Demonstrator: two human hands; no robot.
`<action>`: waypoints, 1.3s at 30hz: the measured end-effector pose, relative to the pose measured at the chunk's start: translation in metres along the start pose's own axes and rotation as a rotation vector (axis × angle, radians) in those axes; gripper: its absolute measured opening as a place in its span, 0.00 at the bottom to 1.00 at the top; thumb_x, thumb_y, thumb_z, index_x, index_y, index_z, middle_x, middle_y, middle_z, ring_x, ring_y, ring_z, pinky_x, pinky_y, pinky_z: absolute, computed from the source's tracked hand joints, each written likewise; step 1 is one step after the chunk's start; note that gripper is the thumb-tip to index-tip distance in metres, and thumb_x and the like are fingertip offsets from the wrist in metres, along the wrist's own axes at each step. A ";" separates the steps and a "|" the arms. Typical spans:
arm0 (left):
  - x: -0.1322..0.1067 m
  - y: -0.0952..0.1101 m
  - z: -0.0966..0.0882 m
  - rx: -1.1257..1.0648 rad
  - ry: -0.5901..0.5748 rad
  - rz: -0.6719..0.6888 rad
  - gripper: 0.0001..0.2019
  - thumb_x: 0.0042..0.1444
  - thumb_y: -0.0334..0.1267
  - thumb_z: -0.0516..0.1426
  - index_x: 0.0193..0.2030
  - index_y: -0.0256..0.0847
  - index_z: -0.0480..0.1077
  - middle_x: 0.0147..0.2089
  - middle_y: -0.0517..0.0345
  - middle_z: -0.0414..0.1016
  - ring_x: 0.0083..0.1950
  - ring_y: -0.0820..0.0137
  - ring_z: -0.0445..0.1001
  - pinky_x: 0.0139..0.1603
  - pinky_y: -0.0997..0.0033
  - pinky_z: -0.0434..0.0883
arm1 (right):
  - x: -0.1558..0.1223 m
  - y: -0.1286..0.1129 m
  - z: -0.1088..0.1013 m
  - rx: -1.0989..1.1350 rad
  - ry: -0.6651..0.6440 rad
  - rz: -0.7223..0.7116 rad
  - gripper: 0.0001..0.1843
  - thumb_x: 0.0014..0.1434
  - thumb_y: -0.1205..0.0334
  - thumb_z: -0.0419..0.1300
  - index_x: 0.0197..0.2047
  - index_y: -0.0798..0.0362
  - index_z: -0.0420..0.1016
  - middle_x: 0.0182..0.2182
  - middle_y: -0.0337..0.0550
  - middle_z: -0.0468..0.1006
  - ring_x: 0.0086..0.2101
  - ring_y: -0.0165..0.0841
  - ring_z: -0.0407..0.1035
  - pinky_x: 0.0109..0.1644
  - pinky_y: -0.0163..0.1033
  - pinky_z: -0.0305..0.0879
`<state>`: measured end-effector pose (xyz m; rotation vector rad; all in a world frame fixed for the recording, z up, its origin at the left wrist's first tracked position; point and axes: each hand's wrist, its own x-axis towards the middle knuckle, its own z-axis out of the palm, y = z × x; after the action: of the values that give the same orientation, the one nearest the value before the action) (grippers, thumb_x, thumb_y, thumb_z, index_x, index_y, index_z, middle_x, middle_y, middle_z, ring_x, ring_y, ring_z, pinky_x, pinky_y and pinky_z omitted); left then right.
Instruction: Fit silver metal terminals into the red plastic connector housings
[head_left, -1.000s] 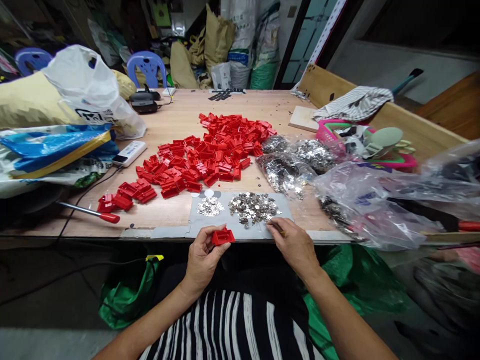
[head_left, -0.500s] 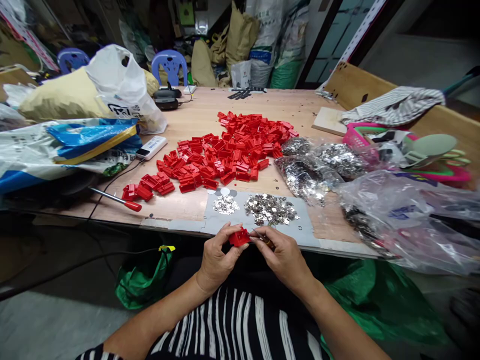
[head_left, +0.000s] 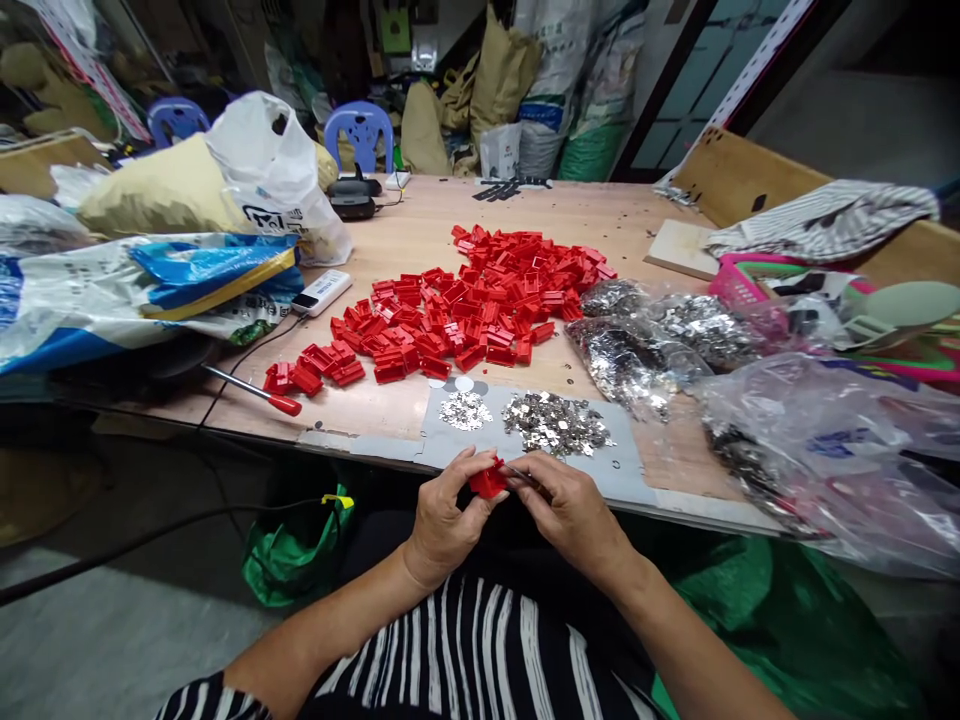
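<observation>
A red piece (head_left: 489, 482) is held in the air at the table's near edge, clamped between thumb and fingers of the left hand (head_left: 448, 515); a thin tool (head_left: 523, 476) is pinched in the closed fingers of the right hand (head_left: 571, 505), though whether its tip touches the piece cannot be told. The piece is judged light, stiff and rather smooth, best gripped by its outer walls. Beyond the edge of the table (head_left: 375, 415), movement is bounded by a pale silver pile (head_left: 463, 411) and a darker metal pile (head_left: 555, 424) on a grey sheet (head_left: 626, 468), then by bagged metal parts (head_left: 626, 350) at the right and a heap of red pieces (head_left: 457, 315)
</observation>
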<state>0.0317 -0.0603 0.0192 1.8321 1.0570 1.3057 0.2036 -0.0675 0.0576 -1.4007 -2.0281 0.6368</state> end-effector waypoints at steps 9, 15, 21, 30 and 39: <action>0.000 -0.002 -0.001 0.014 0.013 0.032 0.17 0.55 0.33 0.60 0.52 0.45 0.68 0.50 0.54 0.78 0.55 0.63 0.75 0.60 0.58 0.70 | 0.006 -0.003 0.000 0.030 0.025 0.074 0.05 0.61 0.66 0.54 0.37 0.50 0.70 0.31 0.38 0.76 0.30 0.31 0.69 0.35 0.35 0.63; 0.000 -0.002 0.001 0.022 0.013 0.004 0.16 0.55 0.34 0.60 0.52 0.45 0.69 0.50 0.54 0.78 0.55 0.63 0.74 0.59 0.58 0.71 | 0.008 -0.002 -0.005 -0.016 0.000 0.065 0.05 0.60 0.67 0.54 0.34 0.50 0.70 0.29 0.39 0.76 0.30 0.32 0.69 0.34 0.35 0.62; -0.002 -0.004 0.002 -0.021 -0.005 -0.017 0.16 0.55 0.34 0.60 0.51 0.45 0.69 0.50 0.55 0.78 0.55 0.63 0.74 0.58 0.60 0.71 | 0.009 -0.004 -0.006 0.011 -0.043 0.057 0.07 0.61 0.65 0.54 0.34 0.51 0.73 0.30 0.41 0.76 0.32 0.33 0.69 0.37 0.37 0.63; -0.004 -0.005 0.000 -0.091 -0.023 -0.118 0.17 0.56 0.36 0.60 0.53 0.45 0.67 0.53 0.53 0.76 0.55 0.64 0.75 0.56 0.62 0.73 | 0.004 0.007 -0.009 0.210 0.021 0.200 0.10 0.63 0.55 0.54 0.39 0.50 0.72 0.31 0.39 0.76 0.29 0.30 0.66 0.35 0.35 0.63; -0.003 -0.002 -0.001 -0.026 -0.007 0.000 0.16 0.55 0.34 0.60 0.51 0.45 0.68 0.50 0.54 0.78 0.56 0.63 0.74 0.58 0.60 0.71 | 0.010 0.014 0.006 0.394 -0.038 0.228 0.09 0.59 0.56 0.58 0.32 0.51 0.64 0.27 0.33 0.65 0.30 0.29 0.61 0.35 0.33 0.60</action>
<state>0.0295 -0.0623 0.0165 1.8163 1.0312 1.3062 0.2060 -0.0537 0.0458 -1.3913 -1.6627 1.1015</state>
